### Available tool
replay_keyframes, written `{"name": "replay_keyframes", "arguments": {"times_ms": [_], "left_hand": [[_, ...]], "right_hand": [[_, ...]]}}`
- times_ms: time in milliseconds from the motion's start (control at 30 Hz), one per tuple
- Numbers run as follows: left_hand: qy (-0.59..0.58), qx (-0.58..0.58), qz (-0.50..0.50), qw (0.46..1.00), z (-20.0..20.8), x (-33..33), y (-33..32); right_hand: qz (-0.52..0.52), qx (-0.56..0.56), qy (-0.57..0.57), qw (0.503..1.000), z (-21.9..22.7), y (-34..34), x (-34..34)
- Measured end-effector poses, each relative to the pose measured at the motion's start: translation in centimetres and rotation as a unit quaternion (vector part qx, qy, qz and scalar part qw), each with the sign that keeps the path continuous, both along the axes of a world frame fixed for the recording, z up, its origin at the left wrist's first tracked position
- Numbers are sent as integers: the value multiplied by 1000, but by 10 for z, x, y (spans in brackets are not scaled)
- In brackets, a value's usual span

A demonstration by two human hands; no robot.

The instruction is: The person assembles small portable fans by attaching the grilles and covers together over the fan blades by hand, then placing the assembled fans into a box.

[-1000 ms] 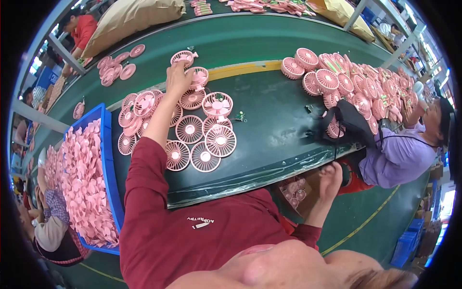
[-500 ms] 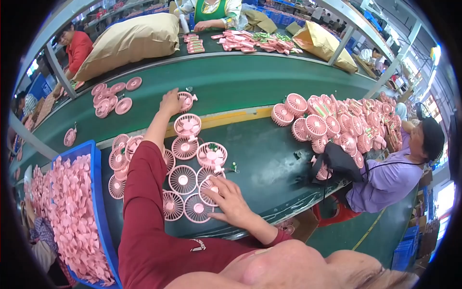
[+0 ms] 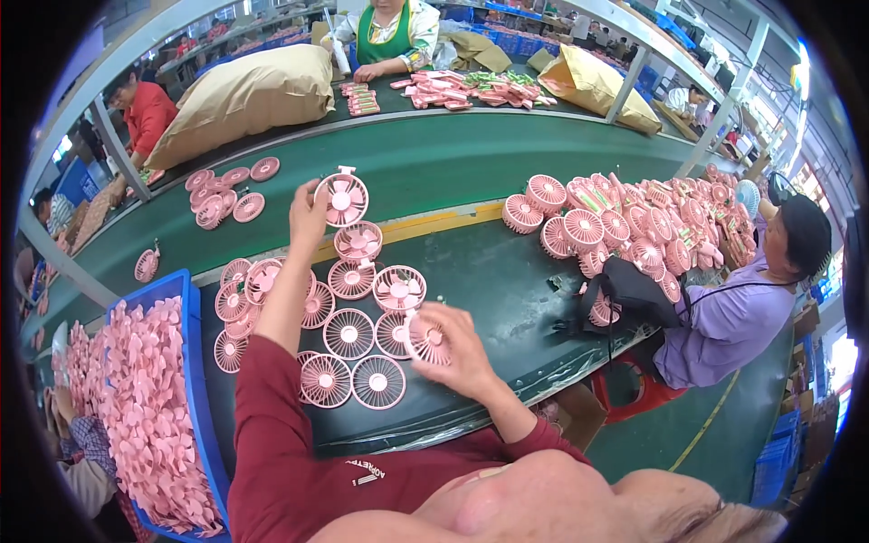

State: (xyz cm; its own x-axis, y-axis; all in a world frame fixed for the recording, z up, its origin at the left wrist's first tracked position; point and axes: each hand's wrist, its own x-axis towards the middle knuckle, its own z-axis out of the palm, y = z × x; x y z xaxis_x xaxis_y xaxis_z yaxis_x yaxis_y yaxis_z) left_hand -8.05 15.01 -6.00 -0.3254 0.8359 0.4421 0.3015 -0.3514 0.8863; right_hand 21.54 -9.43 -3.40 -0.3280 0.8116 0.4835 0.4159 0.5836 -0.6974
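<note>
My left hand (image 3: 308, 215) is reached out over the far belt, its fingers closed on the edge of a pink fan housing (image 3: 345, 200) with blades inside. My right hand (image 3: 462, 351) grips a round pink fan grille (image 3: 428, 340), tilted up off the near surface. Between the hands, two more bladed fan housings (image 3: 399, 287) sit among flat round grilles (image 3: 348, 334). Two of these grilles lie in the row nearest me. Left of them, partly behind my left forearm, is a loose group of pink grilles and housings (image 3: 233, 301).
A blue crate (image 3: 193, 362) of pink fan blades stands at left. More grilles (image 3: 248, 207) lie on the green belt (image 3: 434, 167). At right, a co-worker in purple (image 3: 733, 330) sits by a heap of pink fans (image 3: 652, 222). Across the belt are paper sacks (image 3: 249, 95) and a person in a green apron.
My left hand has lifted a fan housing off the far belt area and turned its blades toward me. My right hand has picked up a grille from the near group and moved it slightly right.
</note>
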Motion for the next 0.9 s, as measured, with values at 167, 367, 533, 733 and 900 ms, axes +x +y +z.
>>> {"name": "replay_keyframes", "arguments": {"times_ms": [167, 367, 533, 733, 900], "left_hand": [[-162, -57, -143, 975, 20, 79, -110], [-424, -192, -343, 816, 19, 161, -219], [-495, -235, -397, 737, 14, 158, -235], [-357, -110, -292, 880, 21, 188, -264], [-171, 2, -252, 952, 29, 191, -279]], "right_hand": [[-56, 50, 78, 994, 30, -4, 4], [-139, 171, -45, 974, 21, -4, -2], [-61, 186, -65, 979, 5, -12, 9], [-33, 84, 97, 991, -24, -13, 7], [51, -63, 315, 946, -14, -31, -5]]}}
